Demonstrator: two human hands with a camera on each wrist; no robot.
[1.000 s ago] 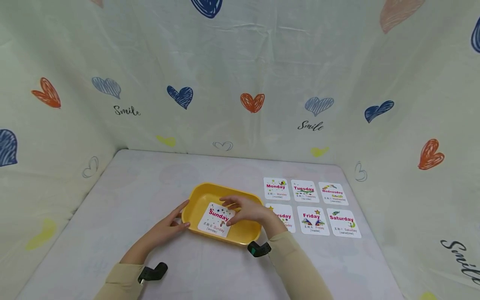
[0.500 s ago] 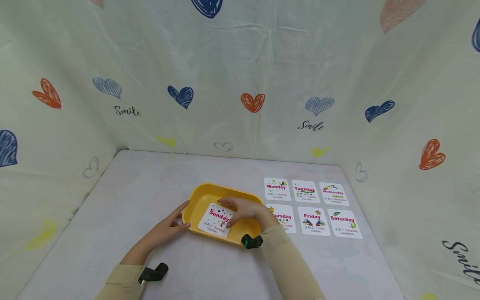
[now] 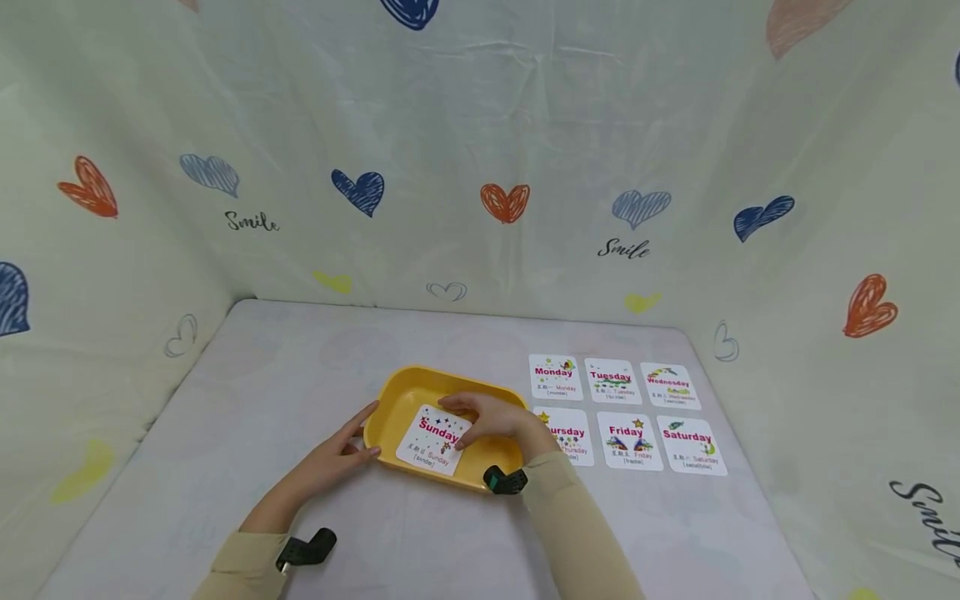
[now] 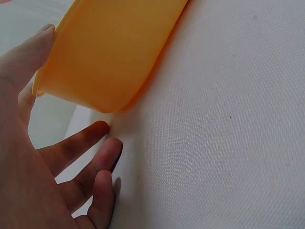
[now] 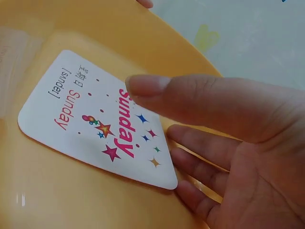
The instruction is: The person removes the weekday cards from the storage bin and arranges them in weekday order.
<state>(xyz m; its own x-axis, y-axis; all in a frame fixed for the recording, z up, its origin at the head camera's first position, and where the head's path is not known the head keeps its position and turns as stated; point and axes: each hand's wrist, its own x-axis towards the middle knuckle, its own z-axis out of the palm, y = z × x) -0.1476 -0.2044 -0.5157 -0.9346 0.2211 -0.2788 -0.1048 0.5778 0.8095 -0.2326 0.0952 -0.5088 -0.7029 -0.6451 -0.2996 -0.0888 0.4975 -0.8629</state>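
A white Sunday card (image 3: 432, 439) lies in the yellow tray (image 3: 487, 479). My right hand (image 3: 498, 421) reaches over the tray's right side and holds the card by its edge. In the right wrist view the thumb (image 5: 190, 98) is on the printed face, while the other fingers (image 5: 205, 155) meet the card's edge. My left hand (image 3: 330, 458) touches the tray's left end with fairly straight fingers. Seen from the left wrist, the thumb (image 4: 35, 52) is against the tray rim (image 4: 66, 19), and the other fingers spread beside the wall, close to the tabletop.
Right of the tray lie two rows of cards: Monday (image 3: 555, 377), Tuesday (image 3: 612, 382) and Wednesday (image 3: 670, 387) above, Thursday (image 3: 572, 446), Friday (image 3: 628, 442) and Saturday (image 3: 692, 446) below. My right arm partly hides Thursday. A heart-printed curtain (image 3: 435, 108) surrounds the white table (image 3: 315, 350).
My right hand has lowered slightly onto the Sunday card, its thumb now on the card, and the wrist has shifted left. My left hand and the tray have stayed in place.
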